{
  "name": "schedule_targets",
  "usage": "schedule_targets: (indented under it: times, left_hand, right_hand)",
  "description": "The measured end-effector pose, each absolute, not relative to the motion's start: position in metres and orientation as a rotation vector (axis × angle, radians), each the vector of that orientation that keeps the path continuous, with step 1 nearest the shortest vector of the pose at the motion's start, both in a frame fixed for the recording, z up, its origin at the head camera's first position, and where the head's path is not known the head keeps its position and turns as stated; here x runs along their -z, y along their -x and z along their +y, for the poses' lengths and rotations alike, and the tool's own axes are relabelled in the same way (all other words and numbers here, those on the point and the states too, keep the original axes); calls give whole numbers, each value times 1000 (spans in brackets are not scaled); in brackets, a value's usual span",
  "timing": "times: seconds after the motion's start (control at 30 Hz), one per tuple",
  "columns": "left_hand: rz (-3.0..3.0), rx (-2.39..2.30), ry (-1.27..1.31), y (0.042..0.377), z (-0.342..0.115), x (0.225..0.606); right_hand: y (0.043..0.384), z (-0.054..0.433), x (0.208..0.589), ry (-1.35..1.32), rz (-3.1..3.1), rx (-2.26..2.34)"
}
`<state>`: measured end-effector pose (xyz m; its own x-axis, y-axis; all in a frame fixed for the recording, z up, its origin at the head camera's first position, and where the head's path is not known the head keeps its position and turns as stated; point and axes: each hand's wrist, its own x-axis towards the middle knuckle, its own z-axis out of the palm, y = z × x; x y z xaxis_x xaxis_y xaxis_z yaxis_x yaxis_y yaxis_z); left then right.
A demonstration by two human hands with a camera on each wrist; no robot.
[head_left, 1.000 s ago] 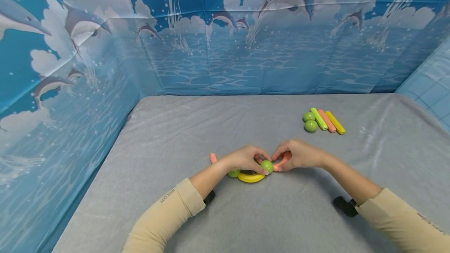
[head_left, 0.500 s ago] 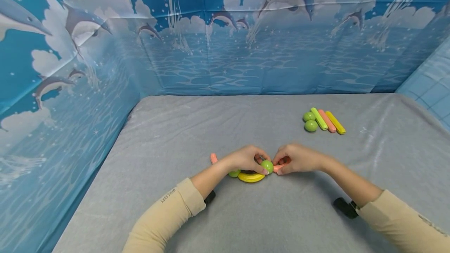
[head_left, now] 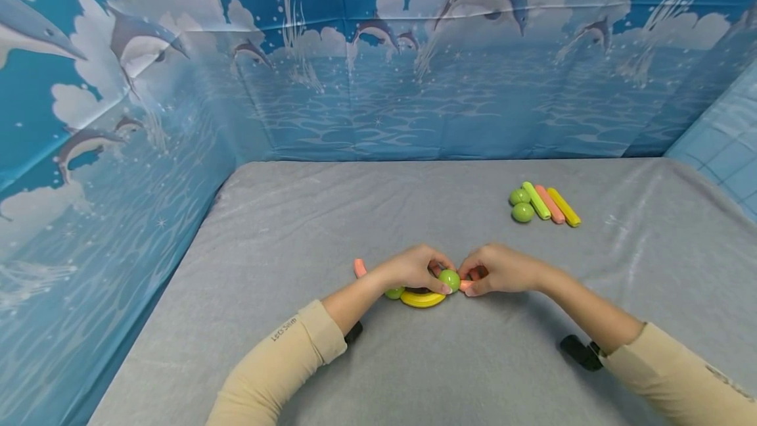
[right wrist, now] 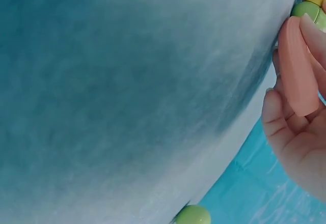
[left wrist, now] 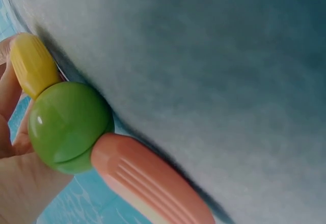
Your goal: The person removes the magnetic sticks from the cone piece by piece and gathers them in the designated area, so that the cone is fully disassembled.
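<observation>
A curved yellow piece [head_left: 422, 299] lies between two green balls, joined to both. At its right end, my left hand [head_left: 418, 267] grips the right green ball [head_left: 449, 280] between thumb and fingers. My right hand [head_left: 499, 268] pinches an orange stick [right wrist: 298, 66] whose tip meets that ball. Most of this stick is hidden by the fingers in the head view. On the other end, the left green ball [left wrist: 69, 127] has a second orange stick [left wrist: 153, 180] attached, partly covered by the left forearm in the head view.
Towards the back right of the grey cloth [head_left: 296, 215] lie two loose green balls [head_left: 523, 212] beside a light green stick [head_left: 536, 200], an orange stick [head_left: 550, 204] and a yellow stick [head_left: 564, 207]. A blue dolphin-print curtain [head_left: 378, 97] encloses the back and left.
My right hand has lowered slightly, and the outer end of the orange stick has swung so that less of it shows. The left hand and the green ball it grips stay in place.
</observation>
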<state>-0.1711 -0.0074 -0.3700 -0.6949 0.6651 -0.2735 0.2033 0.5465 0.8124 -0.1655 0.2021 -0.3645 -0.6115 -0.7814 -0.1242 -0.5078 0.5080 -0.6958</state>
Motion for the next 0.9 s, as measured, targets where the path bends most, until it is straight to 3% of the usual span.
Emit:
schedule_targets:
  times: [0.4, 0.9]
  left_hand:
    - [2271, -1012, -740, 172, -7, 372]
    - [2256, -1009, -743, 173, -6, 373]
  right_hand:
    - [174, 210, 363, 760, 2420, 1023]
    - [226, 206, 362, 155, 2645, 1128]
